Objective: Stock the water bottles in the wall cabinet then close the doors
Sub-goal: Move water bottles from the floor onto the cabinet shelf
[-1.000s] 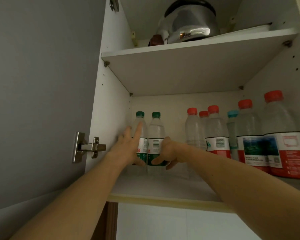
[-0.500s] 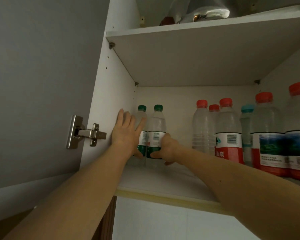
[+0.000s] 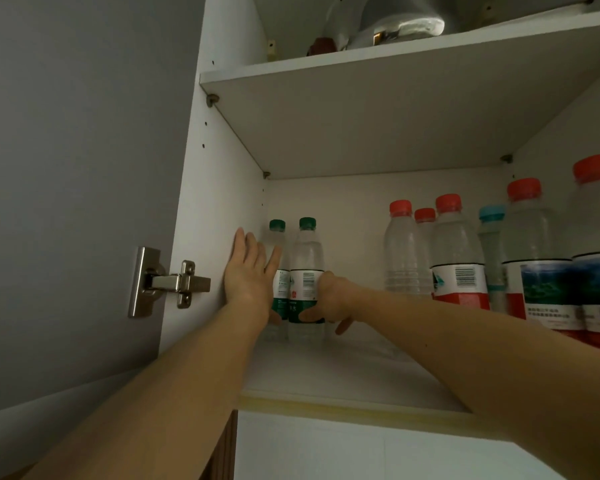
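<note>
Setting: an open white wall cabinet [image 3: 218, 209] beside a grey wall, seen from below, with a metal hinge [image 3: 168, 282] on its left side panel.
Lower shelf [image 3: 354, 372]: carries all the water bottles, standing upright.
Green-capped bottles: two stand side by side at the back left corner, the left one [image 3: 278, 244] just beside the side panel, the right one [image 3: 307, 268] touching or nearly touching it.
Red-capped bottles [image 3: 458, 265]: a group fills the right half of the shelf, well apart from the green pair, with one blue-capped bottle [image 3: 491, 244] among them.
Left hand [image 3: 250, 275]: fingers straight and spread, released, in front of the left green-capped bottle; whether it touches it cannot be told.
Right hand [image 3: 331, 299]: fingers curled round the label of the right green-capped bottle, thumb across its front.
Upper shelf [image 3: 378, 109]: a shiny metal pot [image 3: 392, 22], blurred, stands on top.
</note>
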The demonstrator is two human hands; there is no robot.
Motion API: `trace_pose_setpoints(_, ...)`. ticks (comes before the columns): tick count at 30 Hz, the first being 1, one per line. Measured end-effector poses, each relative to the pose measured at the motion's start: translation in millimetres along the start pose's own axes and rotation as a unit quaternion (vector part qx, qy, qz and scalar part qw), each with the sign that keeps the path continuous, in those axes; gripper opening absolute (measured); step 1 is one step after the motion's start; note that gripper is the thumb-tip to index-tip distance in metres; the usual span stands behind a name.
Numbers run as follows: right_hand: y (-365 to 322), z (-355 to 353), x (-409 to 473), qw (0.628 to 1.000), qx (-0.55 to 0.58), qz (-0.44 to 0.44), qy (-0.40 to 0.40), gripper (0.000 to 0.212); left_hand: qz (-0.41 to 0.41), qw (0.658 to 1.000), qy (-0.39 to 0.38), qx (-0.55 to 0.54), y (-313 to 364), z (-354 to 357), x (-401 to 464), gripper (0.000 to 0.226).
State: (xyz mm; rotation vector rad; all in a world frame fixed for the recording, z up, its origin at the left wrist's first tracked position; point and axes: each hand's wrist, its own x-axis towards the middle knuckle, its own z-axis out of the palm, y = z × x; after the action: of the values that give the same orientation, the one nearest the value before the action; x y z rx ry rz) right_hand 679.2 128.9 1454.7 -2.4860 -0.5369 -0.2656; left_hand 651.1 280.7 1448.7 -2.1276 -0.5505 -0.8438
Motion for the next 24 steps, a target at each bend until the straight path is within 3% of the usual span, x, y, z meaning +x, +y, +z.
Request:
trace_pose_setpoints(10,8,4,10,0.995,-0.079,-0.046,0.033,0.064,0.007,1.0,0.008,0.022,-1,-2,7,0.14)
trace_pose_setpoints(18,13,4,13,0.988,-0.14,-0.03,0.05,0.065,0.018,0.999,0.029,-0.006,-2,-3,5,0.141)
trace_pose_setpoints(24,7,1,3,0.996,-0.084,0.012,0.023,0.057,0.021,0.997,0.062,-0.046,-5,-3,5,0.143)
